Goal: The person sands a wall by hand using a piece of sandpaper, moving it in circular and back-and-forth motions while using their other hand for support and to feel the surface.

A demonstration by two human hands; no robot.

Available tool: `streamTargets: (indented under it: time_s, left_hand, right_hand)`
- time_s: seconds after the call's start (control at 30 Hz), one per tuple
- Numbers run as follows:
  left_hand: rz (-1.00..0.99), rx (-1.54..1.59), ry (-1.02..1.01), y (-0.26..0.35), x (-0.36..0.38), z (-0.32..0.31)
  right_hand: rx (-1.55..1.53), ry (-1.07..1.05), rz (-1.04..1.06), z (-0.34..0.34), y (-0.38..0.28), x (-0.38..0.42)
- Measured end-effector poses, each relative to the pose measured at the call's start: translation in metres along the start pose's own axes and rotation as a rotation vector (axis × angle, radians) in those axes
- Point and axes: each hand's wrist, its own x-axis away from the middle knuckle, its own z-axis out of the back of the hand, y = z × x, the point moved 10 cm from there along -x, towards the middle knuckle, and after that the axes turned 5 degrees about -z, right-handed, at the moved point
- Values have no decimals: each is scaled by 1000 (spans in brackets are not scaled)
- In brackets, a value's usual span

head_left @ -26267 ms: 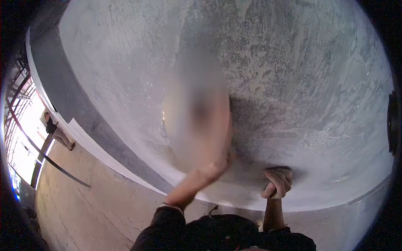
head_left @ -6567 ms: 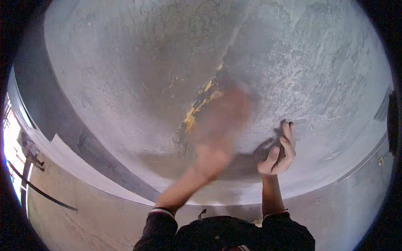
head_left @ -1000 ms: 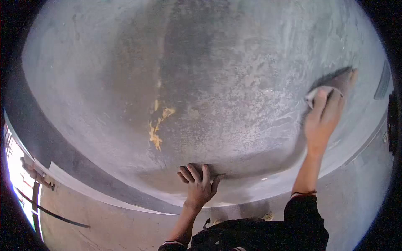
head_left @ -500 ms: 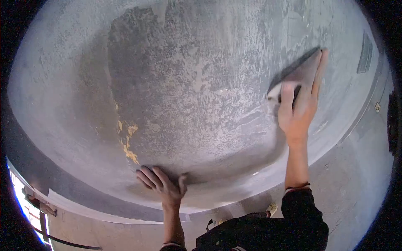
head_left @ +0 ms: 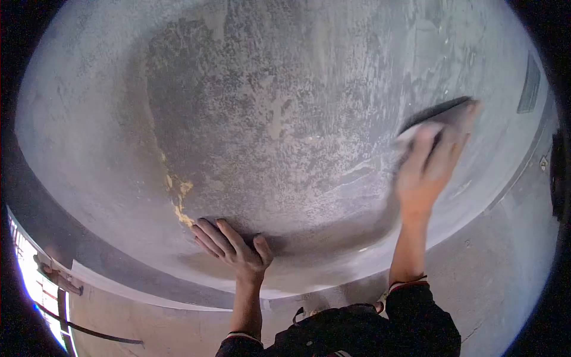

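Observation:
My right hand (head_left: 431, 157) is pressed against a grey, patchy wall (head_left: 285, 154) at the right. It grips a flat sheet with a pale back and a dark edge, which looks like sandpaper (head_left: 443, 119); hand and sheet are blurred by motion. The thumb lies over the sheet, and the fingers run along its far side. Lower down, my left hand (head_left: 235, 245) rests on the wall with its fingers spread and nothing in it. Just above its fingertips is a chipped yellowish patch (head_left: 181, 199) in the wall's coating.
A slatted vent panel (head_left: 529, 86) is set at the far right. Along the bottom runs a concrete floor (head_left: 160, 318). A bright barred window (head_left: 38, 285) and a dark cable (head_left: 101, 334) show at the lower left. My dark-clothed body (head_left: 363, 333) is below.
My right hand has moved down and slightly right across the wall with the sandpaper. My left hand stays at nearly the same place on the wall. The view has shifted slightly.

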Motion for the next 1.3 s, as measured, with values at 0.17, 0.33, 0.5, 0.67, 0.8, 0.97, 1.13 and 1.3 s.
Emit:
streamTargets:
  time_s: [0.17, 0.33, 0.5, 0.67, 0.8, 0.97, 1.13, 1.3]
  left_hand:
    - [3, 32, 0, 0, 8, 0]
    - [61, 22, 50, -17, 57, -24]
    - [155, 31, 64, -4, 38, -8]
    - [208, 114, 104, -1, 45, -10]
    - [176, 91, 106, -8, 57, -11]
    - [168, 56, 89, 27, 47, -11]
    - [276, 63, 58, 24, 51, -9]
    - [227, 76, 110, 56, 58, -6]
  right_hand:
    - [-16, -189, -5, -32, -13, 22]
    - [-461, -444, 661, -36, -158, 115]
    - [-184, -447, 230, -24, -41, 46]
    - [70, -133, -80, 12, 64, -14]
    - [-133, -229, 106, -11, -23, 28]
    - [-262, -439, 343, -7, 2, 39]
    - [-117, -149, 75, 20, 104, -37]
    - [-263, -120, 92, 26, 70, -20]
